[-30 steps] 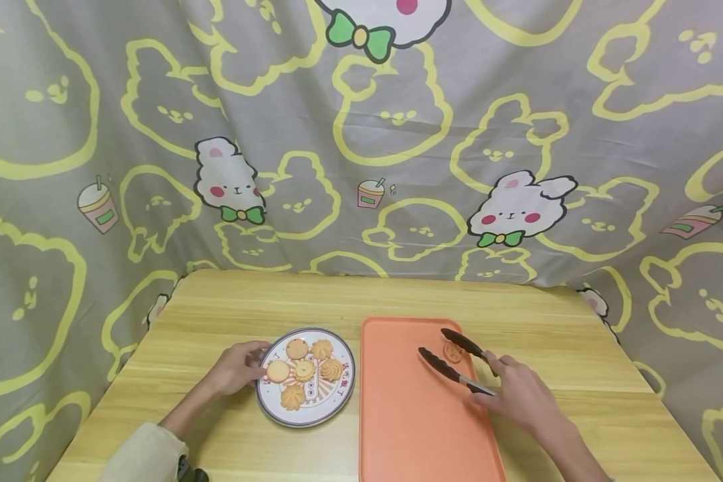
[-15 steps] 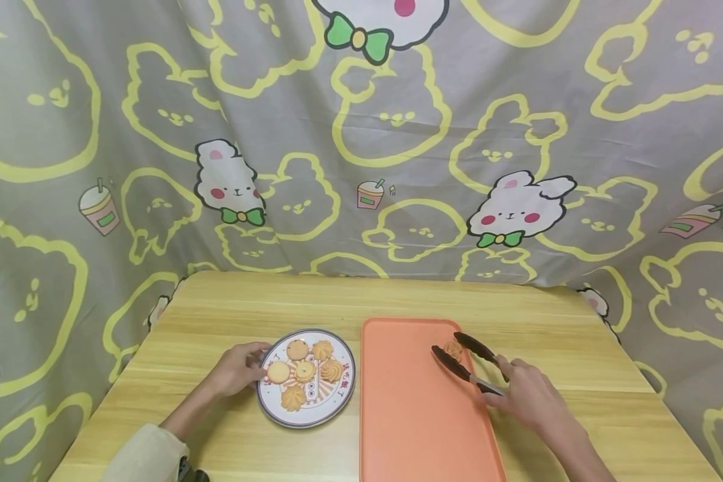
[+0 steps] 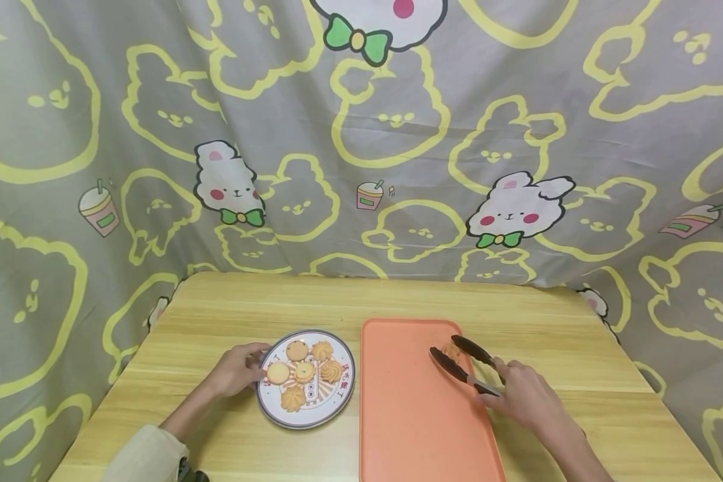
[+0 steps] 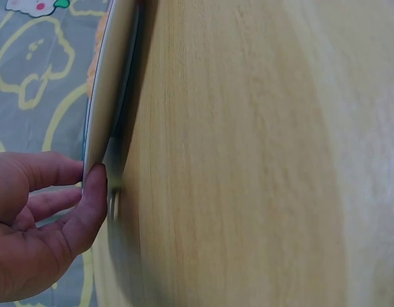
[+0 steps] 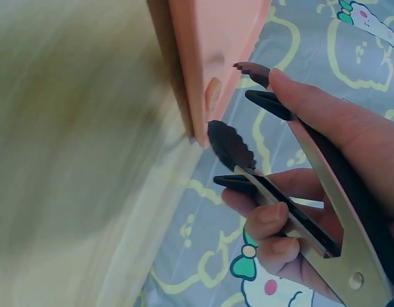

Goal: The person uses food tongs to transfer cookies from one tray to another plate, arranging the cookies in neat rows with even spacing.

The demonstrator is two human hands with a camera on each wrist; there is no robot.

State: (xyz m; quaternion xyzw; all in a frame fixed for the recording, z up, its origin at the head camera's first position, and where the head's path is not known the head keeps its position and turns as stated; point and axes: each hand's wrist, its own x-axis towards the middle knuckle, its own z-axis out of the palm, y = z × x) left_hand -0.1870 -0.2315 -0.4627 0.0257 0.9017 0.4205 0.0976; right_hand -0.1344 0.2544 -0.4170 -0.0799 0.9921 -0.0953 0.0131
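My left hand [image 3: 235,368] pinches the left rim of a round white plate [image 3: 337,404] with a dark edge and printed pattern. Several cookies [image 3: 305,370] lie on it. In the left wrist view, thumb and fingers hold the plate's edge [image 4: 101,121] close over the wood. My right hand [image 3: 524,395] grips metal tongs [image 3: 448,363] with black scalloped tips. Those tips stand apart on either side of a brownish swirled cookie [image 3: 450,351] near the far right corner of an orange tray [image 3: 422,422]. The right wrist view shows this cookie [image 5: 212,94] on the tray, beyond the tong tips.
Both the plate and the tray rest on a light wooden table [image 3: 265,294], with a narrow strip of wood between them. A grey curtain [image 3: 313,221] with yellow outlines and white rabbits hangs behind and along the sides.
The tongs have shifted slightly right, and their tips now flank the cookie with a little less gap. My left hand and the plate have stayed where they were.
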